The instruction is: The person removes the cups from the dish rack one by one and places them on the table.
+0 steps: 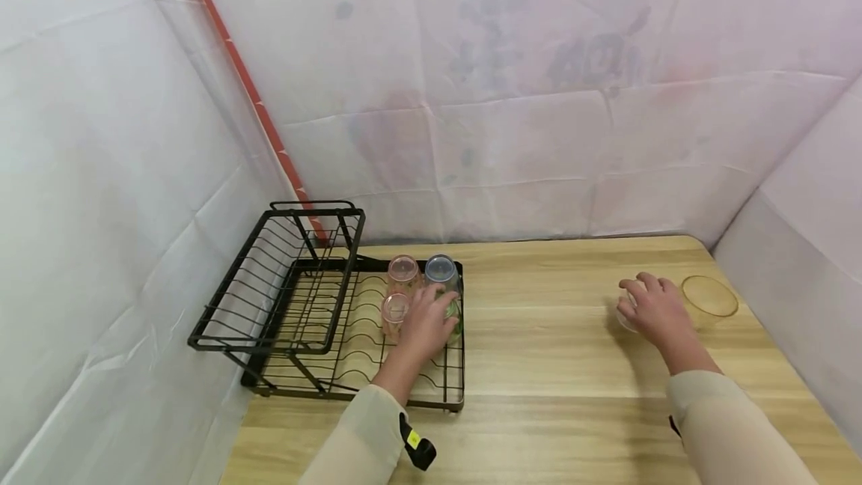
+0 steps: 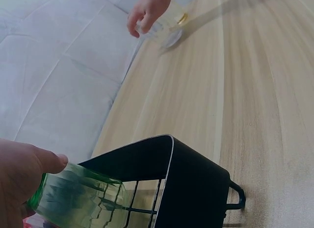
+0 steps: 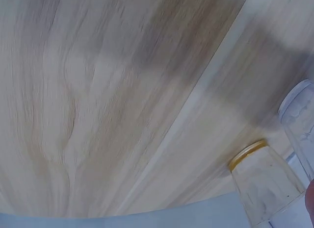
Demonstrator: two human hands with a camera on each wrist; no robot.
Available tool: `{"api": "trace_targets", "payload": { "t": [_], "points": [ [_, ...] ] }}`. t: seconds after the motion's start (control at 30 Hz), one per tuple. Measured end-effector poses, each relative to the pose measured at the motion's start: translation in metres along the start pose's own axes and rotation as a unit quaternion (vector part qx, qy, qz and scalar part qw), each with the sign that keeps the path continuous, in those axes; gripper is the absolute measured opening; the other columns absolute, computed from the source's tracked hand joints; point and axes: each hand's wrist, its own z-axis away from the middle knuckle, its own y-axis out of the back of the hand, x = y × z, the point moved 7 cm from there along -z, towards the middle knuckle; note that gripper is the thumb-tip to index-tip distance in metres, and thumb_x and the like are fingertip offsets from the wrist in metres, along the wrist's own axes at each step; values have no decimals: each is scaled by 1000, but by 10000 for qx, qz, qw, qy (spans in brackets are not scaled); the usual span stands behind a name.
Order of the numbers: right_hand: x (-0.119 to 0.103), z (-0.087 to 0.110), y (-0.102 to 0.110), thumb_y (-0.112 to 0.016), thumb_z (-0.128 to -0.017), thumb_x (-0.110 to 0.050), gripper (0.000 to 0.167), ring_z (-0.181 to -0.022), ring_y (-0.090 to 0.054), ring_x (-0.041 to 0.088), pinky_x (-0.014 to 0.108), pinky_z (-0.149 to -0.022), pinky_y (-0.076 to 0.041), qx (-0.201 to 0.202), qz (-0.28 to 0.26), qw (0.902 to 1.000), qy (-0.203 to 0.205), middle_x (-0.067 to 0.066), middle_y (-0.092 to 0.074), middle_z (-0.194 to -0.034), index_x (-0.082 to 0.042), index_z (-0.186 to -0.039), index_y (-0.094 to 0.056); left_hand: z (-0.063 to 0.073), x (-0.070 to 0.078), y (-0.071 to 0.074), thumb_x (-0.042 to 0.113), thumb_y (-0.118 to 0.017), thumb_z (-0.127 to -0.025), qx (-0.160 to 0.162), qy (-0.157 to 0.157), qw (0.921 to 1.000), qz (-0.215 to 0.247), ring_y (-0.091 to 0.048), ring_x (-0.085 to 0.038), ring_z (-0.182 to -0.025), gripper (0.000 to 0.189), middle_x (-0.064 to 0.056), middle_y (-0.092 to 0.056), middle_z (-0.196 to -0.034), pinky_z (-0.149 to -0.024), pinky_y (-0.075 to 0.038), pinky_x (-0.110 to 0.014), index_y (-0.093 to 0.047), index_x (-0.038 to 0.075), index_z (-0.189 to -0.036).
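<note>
In the head view, my left hand (image 1: 420, 324) reaches over the right part of the black dish rack. Its thumb and fingers hold a green glass (image 2: 73, 201) by the upper end; the glass stands inside the rack. Close by it in the rack are a pink glass (image 1: 402, 279), a blue glass (image 1: 441, 270) and a pale pink glass (image 1: 394, 310), all bottom up. Far to the right, my right hand (image 1: 658, 311) grips a clear glass (image 3: 300, 122) from above, close over the wooden table. Just right of that hand is an amber-rimmed glass (image 3: 265, 181).
The two-tier black dish rack (image 1: 350, 388) stands on the left of the wooden table (image 1: 539, 365), its raised basket (image 1: 269, 346) over the left half. White sheeting (image 1: 512, 156) hangs around the back and sides, with a red strip (image 1: 249, 88) at the left corner.
</note>
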Motion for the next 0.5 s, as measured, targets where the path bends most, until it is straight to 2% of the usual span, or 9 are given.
{"api": "trace_targets", "payload": {
  "t": [0.07, 0.13, 0.23, 0.27, 0.33, 0.5],
  "points": [
    [6, 2, 0, -56, -87, -16, 28, -116, -45, 50, 65, -100, -31, 50, -378, 9987, -351, 29, -52, -122, -4, -113, -58, 0, 1, -1, 28, -72, -91, -24, -26, 10000, 26, -46, -27, -131, 46, -4, -49, -142, -96, -51, -44, -60, 23, -135],
    [9, 3, -1, -55, -88, -18, 30, -117, -44, 51, 66, -100, -31, -48, -390, 9983, -423, 30, -51, -123, -4, -114, -57, 1, 1, -2, 28, -72, -91, -45, -29, 10000, 26, -45, -27, -131, 46, -4, -49, -143, -97, -50, -44, -60, 23, -135],
    [17, 4, -4, -53, -93, -21, 33, -117, -39, 57, 67, -100, -27, -118, -784, 9937, -793, 35, -46, -126, -3, -120, -55, 0, 0, -2, 28, -72, -91, -46, 4, 10000, 17, -45, -27, -131, 46, -4, -49, -143, -98, -49, -45, -60, 23, -135],
    [19, 4, -5, -52, -93, -22, 33, -117, -38, 58, 67, -100, -27, -156, -788, 9935, -802, 35, -45, -127, -3, -120, -54, 0, 0, -1, 28, -72, -91, -32, 8, 10000, 13, -45, -26, -131, 46, -4, -49, -143, -98, -49, -44, -59, 23, -135],
    [20, 4, -5, -52, -93, -22, 32, -117, -38, 58, 68, -100, -27, -158, -732, 9943, -754, 34, -45, -127, -4, -120, -55, -1, -1, -1, 29, -72, -91, -17, 14, 10000, 5, -45, -26, -132, 46, -4, -48, -143, -96, -50, -44, -59, 24, -135],
    [15, 6, -3, -59, -85, -16, 25, -115, -44, 52, 70, -95, -30, 11, -6, 10000, -3, 24, -52, -121, -9, -109, -56, -2, -1, -2, 29, -72, -91, -33, 35, 10000, -34, -45, -26, -132, 47, -3, -48, -143, -94, -51, -45, -58, 24, -136]
  ]
}}
